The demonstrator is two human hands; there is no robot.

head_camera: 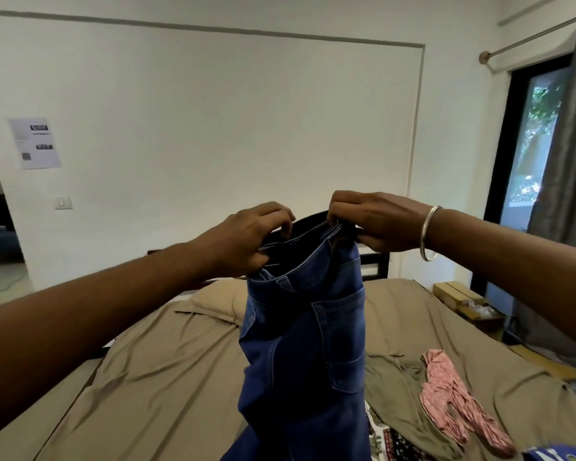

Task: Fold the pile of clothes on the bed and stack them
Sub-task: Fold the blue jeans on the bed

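Two hands hold jeans above the bed

Left hand [246, 237] and right hand [373, 221] each pinch the waistband of the blue jeans [303, 344], which hang over the tan-sheeted bed [147, 377]. A pink garment [453, 390] lies to the right.

Blue jeans [300, 354]; tan bedsheet [153, 377]; pink patterned garment [453, 390]; white wall [213, 121]; grey curtain [566, 161].

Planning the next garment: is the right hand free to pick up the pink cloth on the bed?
Probably not yet: the right hand grips the jeans waistband; the pink cloth lies uncovered below.
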